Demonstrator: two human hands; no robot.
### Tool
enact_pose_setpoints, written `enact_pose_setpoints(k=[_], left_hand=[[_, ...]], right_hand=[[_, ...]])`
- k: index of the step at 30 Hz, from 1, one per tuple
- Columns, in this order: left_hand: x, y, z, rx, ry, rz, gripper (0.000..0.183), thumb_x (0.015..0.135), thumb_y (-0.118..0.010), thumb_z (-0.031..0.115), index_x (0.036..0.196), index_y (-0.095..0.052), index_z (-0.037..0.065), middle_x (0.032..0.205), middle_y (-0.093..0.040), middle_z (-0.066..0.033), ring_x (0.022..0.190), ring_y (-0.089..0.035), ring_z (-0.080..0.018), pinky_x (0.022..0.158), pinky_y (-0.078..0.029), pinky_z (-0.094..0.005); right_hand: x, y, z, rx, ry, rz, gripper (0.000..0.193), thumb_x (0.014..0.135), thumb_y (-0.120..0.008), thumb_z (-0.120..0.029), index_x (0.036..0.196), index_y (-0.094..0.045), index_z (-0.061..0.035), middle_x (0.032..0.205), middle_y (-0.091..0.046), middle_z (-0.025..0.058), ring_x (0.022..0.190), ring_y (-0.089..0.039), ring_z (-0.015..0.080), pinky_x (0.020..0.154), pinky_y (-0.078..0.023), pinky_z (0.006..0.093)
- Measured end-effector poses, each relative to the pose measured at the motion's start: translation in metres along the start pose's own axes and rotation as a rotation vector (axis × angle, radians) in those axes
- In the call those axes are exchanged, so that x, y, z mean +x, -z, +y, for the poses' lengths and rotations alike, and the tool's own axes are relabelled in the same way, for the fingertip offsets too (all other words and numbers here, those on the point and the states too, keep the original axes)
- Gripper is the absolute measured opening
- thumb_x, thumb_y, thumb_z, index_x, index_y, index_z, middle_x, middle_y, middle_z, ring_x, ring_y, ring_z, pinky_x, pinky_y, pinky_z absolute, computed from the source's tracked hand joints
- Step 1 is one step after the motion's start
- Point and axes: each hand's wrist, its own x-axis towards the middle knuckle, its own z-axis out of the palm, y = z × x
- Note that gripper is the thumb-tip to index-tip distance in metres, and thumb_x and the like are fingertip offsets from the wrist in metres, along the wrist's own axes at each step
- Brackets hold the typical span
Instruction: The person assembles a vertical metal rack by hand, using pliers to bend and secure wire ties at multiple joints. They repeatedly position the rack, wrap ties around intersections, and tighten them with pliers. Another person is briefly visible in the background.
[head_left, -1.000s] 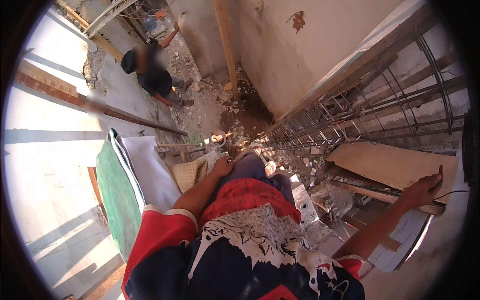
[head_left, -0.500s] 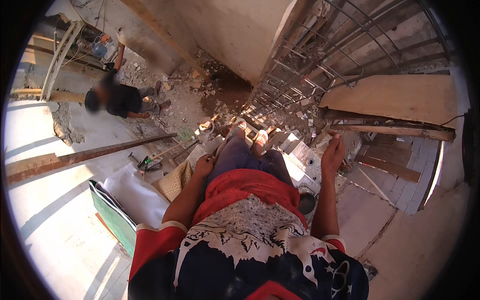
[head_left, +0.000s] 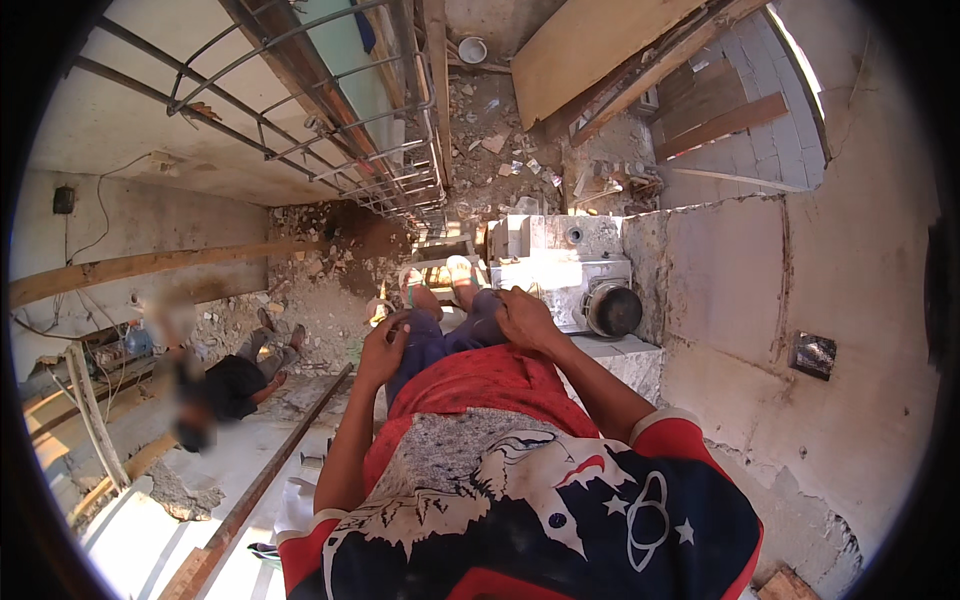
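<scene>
My left hand [head_left: 383, 352] is at the outer side of my left leg, its curled fingers closed at the cloth of my dark blue trousers [head_left: 432, 340]. Over the right knee, my right hand [head_left: 527, 320] pinches the trouser cloth, with the fingertips partly hidden. Neither hand shows a tool. My feet [head_left: 462, 272] are in sandals on a light-coloured step or board. Just right of my right hand, a dark round pan-like thing [head_left: 613, 308] rests by pale blocks [head_left: 560, 275].
A steel rebar cage [head_left: 400, 165] rises ahead on the left. Rubble [head_left: 490, 140] covers the floor. A wooden sheet [head_left: 590, 60] leans at the far right. At left, another person [head_left: 235, 388] in dark clothes is near a long timber [head_left: 265, 470]. A cracked wall [head_left: 730, 270] stands right.
My view has swung to the right. My right hand has come down from raised out at the side to my right knee. My left hand remains by the left leg.
</scene>
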Motion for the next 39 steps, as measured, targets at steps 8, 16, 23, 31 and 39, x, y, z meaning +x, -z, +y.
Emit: enact_pose_setpoints(k=[8,16,23,31,39], left_hand=[[0.007,-0.022,0.103,0.100,-0.235,-0.261,0.024,0.101,-0.064,0.014,0.121,-0.070,0.002,0.112,-0.074,-0.0180,0.106,-0.072,-0.0252,0.092,-0.054,-0.0369],[-0.018,-0.017,0.100,0.069,-0.008,-0.253,0.022,0.099,-0.067,0.011,0.117,-0.072,-0.001,0.102,-0.077,-0.0107,0.093,-0.072,-0.0158,0.084,-0.055,-0.0293],[-0.018,-0.017,0.095,-0.218,0.070,-0.096,0.022,0.100,-0.068,0.011,0.117,-0.068,-0.003,0.099,-0.075,-0.0078,0.083,-0.069,-0.0114,0.076,-0.054,-0.0253],[-0.013,-0.029,0.097,-0.787,0.134,0.116,0.019,0.099,-0.069,0.008,0.114,-0.064,-0.003,0.097,-0.074,-0.0103,0.085,-0.072,-0.0146,0.081,-0.061,-0.0285],[-0.013,-0.018,0.096,-0.961,0.138,0.087,0.023,0.102,-0.068,0.017,0.113,-0.072,-0.003,0.097,-0.074,-0.0079,0.081,-0.069,-0.0125,0.080,-0.059,-0.0280]], right_hand=[[-0.006,-0.003,-0.055,0.091,0.278,-0.191,0.032,0.096,-0.049,-0.017,0.096,-0.071,0.0058,0.104,-0.071,0.0278,0.105,-0.066,0.0460,0.095,-0.050,0.0517],[-0.015,-0.016,-0.047,0.135,0.360,-0.244,0.034,0.097,-0.048,-0.020,0.098,-0.072,0.0035,0.103,-0.071,0.0293,0.106,-0.064,0.0457,0.097,-0.048,0.0512],[-0.015,-0.023,-0.034,0.335,0.393,0.020,0.031,0.101,-0.050,-0.025,0.107,-0.070,-0.0021,0.101,-0.070,0.0240,0.099,-0.064,0.0439,0.089,-0.050,0.0517],[-0.024,0.009,-0.054,0.382,0.333,0.066,0.032,0.103,-0.049,-0.025,0.101,-0.064,0.0027,0.095,-0.068,0.0265,0.092,-0.065,0.0449,0.083,-0.049,0.0516],[-0.023,0.019,-0.084,0.409,0.333,0.062,0.032,0.104,-0.049,-0.026,0.101,-0.064,0.0028,0.092,-0.068,0.0256,0.087,-0.066,0.0434,0.079,-0.050,0.0491]])
